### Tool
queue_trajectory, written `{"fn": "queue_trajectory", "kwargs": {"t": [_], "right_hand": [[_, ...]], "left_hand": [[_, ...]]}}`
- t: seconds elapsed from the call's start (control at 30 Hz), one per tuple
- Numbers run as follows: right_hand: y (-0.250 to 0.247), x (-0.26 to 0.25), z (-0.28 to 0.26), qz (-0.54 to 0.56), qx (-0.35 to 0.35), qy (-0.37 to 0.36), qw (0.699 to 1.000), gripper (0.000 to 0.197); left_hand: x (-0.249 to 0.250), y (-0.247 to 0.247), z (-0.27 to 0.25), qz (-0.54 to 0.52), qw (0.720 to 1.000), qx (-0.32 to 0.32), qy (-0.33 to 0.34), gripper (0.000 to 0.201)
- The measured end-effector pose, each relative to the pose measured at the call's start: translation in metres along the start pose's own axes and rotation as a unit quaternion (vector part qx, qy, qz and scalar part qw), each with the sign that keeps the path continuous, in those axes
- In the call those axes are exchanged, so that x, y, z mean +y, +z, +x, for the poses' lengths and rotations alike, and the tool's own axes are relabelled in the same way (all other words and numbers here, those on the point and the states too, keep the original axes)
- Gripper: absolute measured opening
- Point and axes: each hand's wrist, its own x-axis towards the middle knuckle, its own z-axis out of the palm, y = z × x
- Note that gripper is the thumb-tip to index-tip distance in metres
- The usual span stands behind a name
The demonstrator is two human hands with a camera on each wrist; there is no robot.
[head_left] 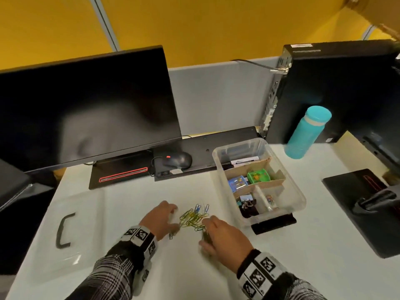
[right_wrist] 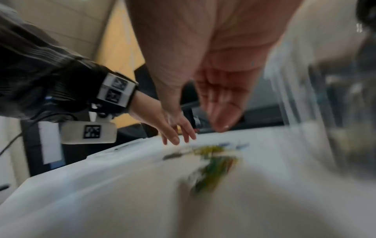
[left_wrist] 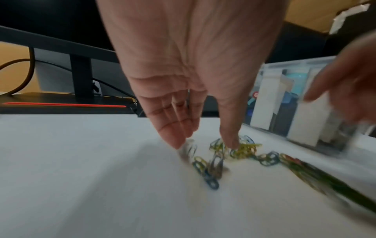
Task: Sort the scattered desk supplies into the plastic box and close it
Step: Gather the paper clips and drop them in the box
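Observation:
A pile of coloured paper clips [head_left: 193,217] lies on the white desk between my two hands. My left hand [head_left: 175,215] reaches down at the pile's left side with straight fingers [left_wrist: 175,138], and its thumb touches the clips [left_wrist: 244,150]. My right hand [head_left: 205,231] lies at the pile's right side with its fingers [right_wrist: 220,119] straight, over a bunch of clips [right_wrist: 213,165]. The clear plastic box [head_left: 300,202] stands open to the right. Cardboard dividers split it, and binder clips, small boxes and a few clips lie inside. Both wrist views are blurred.
The clear lid with a black handle [head_left: 62,231] lies flat at the desk's left. A monitor [head_left: 86,109], a mouse [head_left: 178,160] and a black keyboard stand behind. A teal bottle [head_left: 307,133] and a computer tower [head_left: 337,89] are at the back right.

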Motion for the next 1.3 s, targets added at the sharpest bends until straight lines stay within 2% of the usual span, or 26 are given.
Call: {"fn": "queue_trajectory", "kwargs": {"t": [0.07, 0.13, 0.17, 0.23, 0.33, 0.4, 0.47, 0.5, 0.6, 0.63, 0.7, 0.77, 0.9, 0.97, 1.3], "right_hand": [[0.022, 0.006, 0.006, 0.053, -0.099, 0.161, 0.981, 0.071], [0.038, 0.009, 0.010, 0.084, -0.122, 0.242, 0.959, 0.090], [0.044, 0.009, 0.013, 0.097, -0.114, 0.261, 0.954, 0.092], [0.050, 0.006, 0.019, 0.131, -0.094, 0.278, 0.947, 0.083], [0.050, 0.003, 0.030, 0.154, -0.053, 0.289, 0.943, 0.050], [0.049, 0.003, 0.037, 0.140, -0.034, 0.294, 0.945, 0.035], [0.047, 0.005, 0.042, 0.133, -0.023, 0.305, 0.943, 0.035], [0.047, 0.004, 0.045, 0.135, -0.022, 0.313, 0.940, 0.043], [0.048, -0.001, 0.053, 0.105, -0.034, 0.347, 0.931, 0.084], [0.050, -0.005, 0.055, 0.086, -0.038, 0.353, 0.931, 0.090], [0.055, -0.013, 0.060, 0.061, -0.040, 0.344, 0.936, 0.089], [0.060, -0.015, 0.064, 0.062, -0.031, 0.323, 0.944, 0.076], [0.064, -0.013, 0.063, 0.057, 0.005, 0.282, 0.958, 0.038], [0.064, -0.012, 0.065, 0.038, 0.002, 0.265, 0.963, 0.031], [0.056, 0.007, 0.065, 0.034, -0.023, 0.236, 0.971, 0.026]], "left_hand": [[-0.008, 0.011, -0.004, 0.025, 0.999, -0.005, -0.033, 0.074], [-0.016, 0.020, -0.007, 0.013, 0.998, -0.001, -0.057, 0.079], [-0.019, 0.024, -0.008, -0.009, 0.998, 0.002, -0.060, 0.075], [-0.021, 0.029, -0.010, -0.062, 0.997, 0.009, -0.050, 0.060], [-0.015, 0.030, -0.004, -0.090, 0.995, 0.034, 0.015, 0.036], [-0.011, 0.027, 0.003, -0.085, 0.994, 0.043, 0.052, 0.033], [-0.010, 0.025, 0.009, -0.083, 0.994, 0.047, 0.059, 0.045], [-0.011, 0.024, 0.012, -0.073, 0.995, 0.046, 0.053, 0.058], [-0.011, 0.027, 0.018, -0.027, 0.999, 0.023, 0.036, 0.095], [-0.009, 0.030, 0.020, -0.018, 0.999, 0.018, 0.042, 0.098], [-0.005, 0.036, 0.025, -0.012, 0.997, 0.020, 0.074, 0.091], [-0.002, 0.037, 0.030, -0.019, 0.994, 0.026, 0.107, 0.074], [-0.001, 0.035, 0.035, -0.018, 0.989, 0.039, 0.142, 0.042], [-0.002, 0.035, 0.035, -0.001, 0.987, 0.049, 0.152, 0.031], [-0.012, 0.033, 0.026, 0.057, 0.984, 0.065, 0.155, 0.026]]}}
